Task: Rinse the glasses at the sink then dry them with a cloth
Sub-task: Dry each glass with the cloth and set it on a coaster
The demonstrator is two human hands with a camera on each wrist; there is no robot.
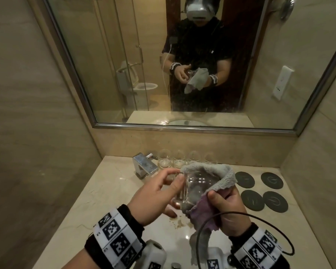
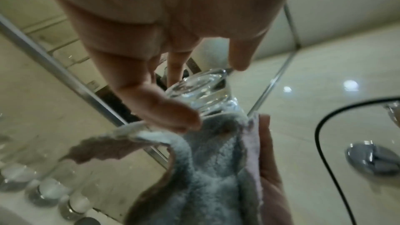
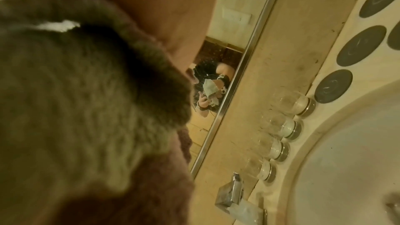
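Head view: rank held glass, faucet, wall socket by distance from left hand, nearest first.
1. Held glass: gripped by the left hand, with the cloth around its far side.
2. Faucet: on the counter just beyond the hand, to the left of the row of glasses.
3. Wall socket: high on the right wall, farthest.

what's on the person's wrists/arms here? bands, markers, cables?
Both hands bare. Left hand and right hand each have a black wristband wrapped by a white strap printed with square black-and-white fiducial tags. A thin black cable loops over the right wrist.
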